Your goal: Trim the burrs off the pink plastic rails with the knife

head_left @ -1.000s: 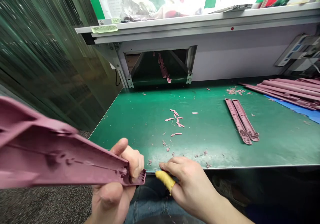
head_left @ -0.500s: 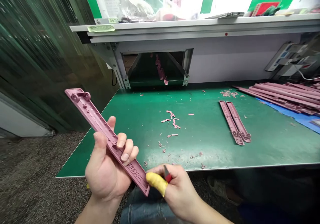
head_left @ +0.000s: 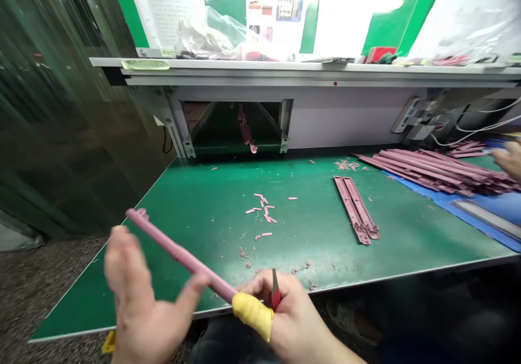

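A long pink plastic part point(head_left: 191, 258) slants over the front left of the green table, its smooth outer side showing. My right hand point(head_left: 288, 310), with yellow wrapping point(head_left: 252, 314) on the thumb, grips its lower end. A small tool with a red handle and pointed dark blade point(head_left: 275, 291) is also held in that hand. My left hand point(head_left: 146, 299) is blurred and spread open just left of the part, thumb near its underside; whether the thumb touches it I cannot tell.
Two pink parts point(head_left: 356, 209) lie side by side on the green table point(head_left: 203, 190). Small pink scraps point(head_left: 264, 206) are scattered mid-table. A pile of long pink parts point(head_left: 439, 168) rests on blue sheeting at the right, beside another person's hand point(head_left: 508, 158). A shelf point(head_left: 244, 71) spans above.
My left hand has let go of the pink part and opened. The part has turned from its ribbed inner side to its smooth side. The view has shifted right, bringing another person's hand into sight.
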`<act>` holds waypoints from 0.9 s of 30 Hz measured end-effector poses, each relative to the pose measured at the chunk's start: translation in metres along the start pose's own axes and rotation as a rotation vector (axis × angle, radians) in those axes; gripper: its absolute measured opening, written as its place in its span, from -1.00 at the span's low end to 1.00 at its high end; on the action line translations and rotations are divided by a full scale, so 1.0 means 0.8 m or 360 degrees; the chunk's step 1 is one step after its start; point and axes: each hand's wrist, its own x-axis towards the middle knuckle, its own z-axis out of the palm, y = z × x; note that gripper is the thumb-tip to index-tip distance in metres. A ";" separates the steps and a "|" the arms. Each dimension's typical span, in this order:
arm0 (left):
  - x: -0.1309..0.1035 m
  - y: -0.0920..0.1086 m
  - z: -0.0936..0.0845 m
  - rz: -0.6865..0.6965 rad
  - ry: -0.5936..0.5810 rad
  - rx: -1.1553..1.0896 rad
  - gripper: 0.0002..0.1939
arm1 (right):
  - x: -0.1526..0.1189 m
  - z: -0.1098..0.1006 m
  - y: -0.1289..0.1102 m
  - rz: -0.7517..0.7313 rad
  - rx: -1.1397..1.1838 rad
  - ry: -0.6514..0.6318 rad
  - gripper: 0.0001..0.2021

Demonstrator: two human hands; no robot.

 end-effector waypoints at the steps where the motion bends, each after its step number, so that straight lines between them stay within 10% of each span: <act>1: -0.004 -0.001 -0.005 0.0349 -0.0210 0.0198 -0.23 | 0.000 -0.009 -0.007 0.0119 0.0088 -0.0071 -0.68; 5: 0.001 0.000 -0.026 0.0905 -0.0885 0.0185 -0.45 | -0.004 -0.045 -0.032 0.0178 0.0161 -0.0464 -0.54; 12: 0.034 0.001 -0.057 0.0965 -0.1142 0.0632 -0.49 | -0.017 -0.069 -0.025 -0.0510 -0.1194 -0.0344 -0.72; 16: 0.054 0.015 -0.063 0.1184 -0.1348 0.0780 -0.42 | -0.007 -0.050 -0.012 -0.0970 -0.1687 -0.0291 -0.46; 23: 0.066 0.024 -0.065 0.1258 -0.1382 0.0631 -0.44 | 0.009 -0.036 -0.012 -0.1331 -0.2088 -0.0152 -0.58; 27: 0.039 0.031 -0.058 0.0642 -0.0970 0.0267 -0.54 | 0.004 -0.040 -0.015 -0.1375 -0.2082 -0.0183 -0.56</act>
